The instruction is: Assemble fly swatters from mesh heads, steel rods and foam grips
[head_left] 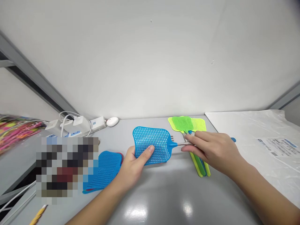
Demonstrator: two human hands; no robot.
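A blue fly swatter point(153, 140) is held level above the table by both hands. My left hand point(136, 165) grips its mesh head, thumb on the front face and fingers hidden behind. My right hand point(215, 148) is closed around its metal shaft, and a blue handle end point(233, 139) shows beyond the knuckles. Several short metal ends point(172, 137) stick out behind the head; what they belong to is hidden. Under my right hand lie green and yellow fly swatters point(184, 123) with their handles toward me. More blue swatter heads point(109, 164) lie stacked left of my left hand, red edges beneath.
A power strip point(98, 123) with white chargers point(81, 125) and cables stands at the back left, beside a white mouse-like object point(112, 121). Colourful wrapped items point(21, 131) lie far left. A white plastic package point(262, 134) with a label covers the right side. A pixelated patch hides part of the left.
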